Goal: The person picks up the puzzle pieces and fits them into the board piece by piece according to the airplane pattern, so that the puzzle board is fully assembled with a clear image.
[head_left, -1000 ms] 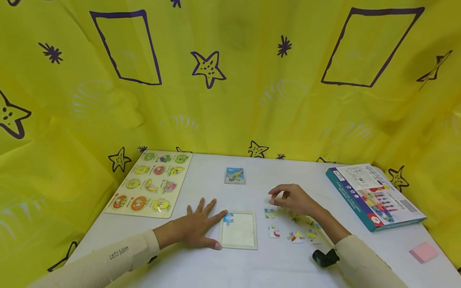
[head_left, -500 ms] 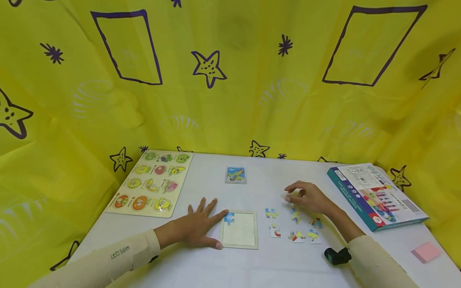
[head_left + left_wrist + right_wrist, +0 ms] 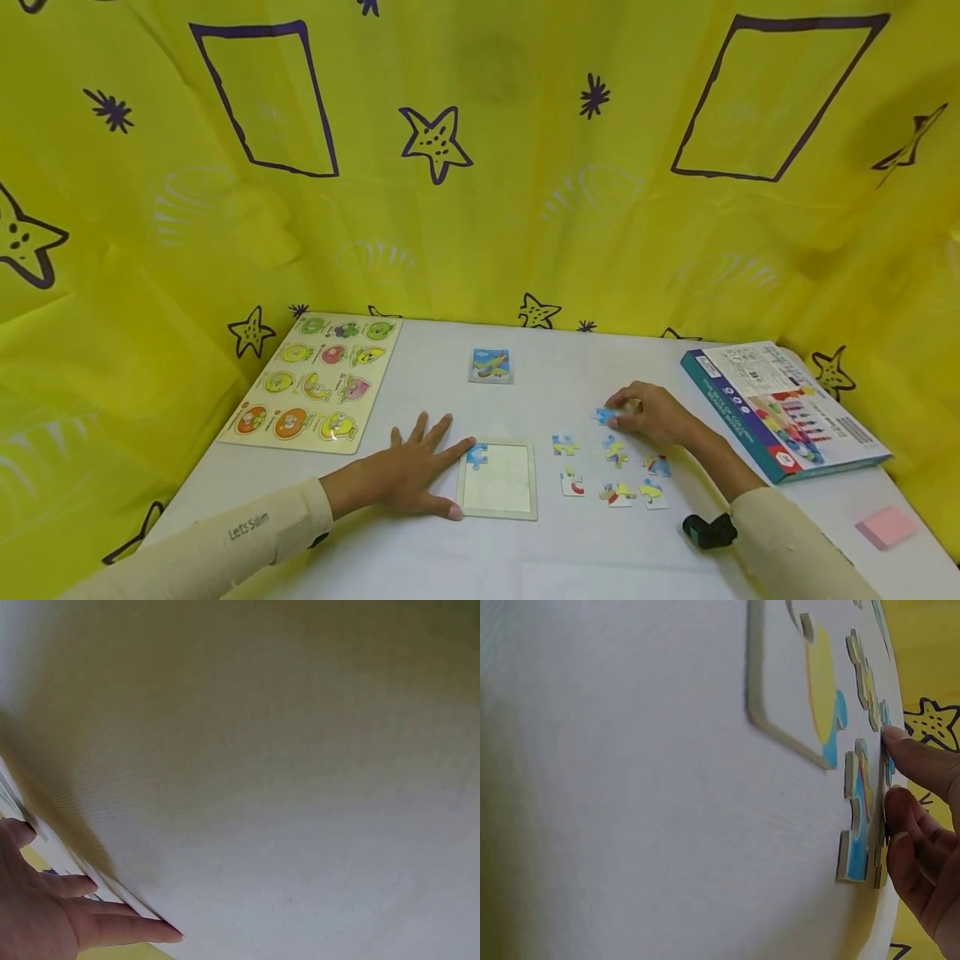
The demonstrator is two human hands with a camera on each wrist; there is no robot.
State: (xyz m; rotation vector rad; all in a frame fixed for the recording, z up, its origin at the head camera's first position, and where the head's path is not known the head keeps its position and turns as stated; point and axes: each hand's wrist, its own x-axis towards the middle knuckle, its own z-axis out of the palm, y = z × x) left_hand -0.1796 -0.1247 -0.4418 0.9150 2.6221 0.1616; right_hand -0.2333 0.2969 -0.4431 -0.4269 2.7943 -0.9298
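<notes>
On the white table, my left hand lies with fingers spread beside a small square puzzle tray. Its index fingertip and thumb touch the tray's left corners. One blue jigsaw piece sits in the tray's upper left corner. To the right, my right hand pinches another blue puzzle piece between thumb and fingers, low at the table. In the right wrist view the thumb covers part of that piece. Several loose pieces, such as a yellow and blue puzzle piece, lie nearer me. The left wrist view shows mostly table and fingers.
A small airplane picture lies beyond the tray. At the left is a fruit board. A boxed set and a pink block are on the right. A yellow curtain hangs behind the table.
My right hand moved right, then slightly down toward the loose pieces. A blue puzzle piece now shows at its fingertips. The left hand and tray stay where they were.
</notes>
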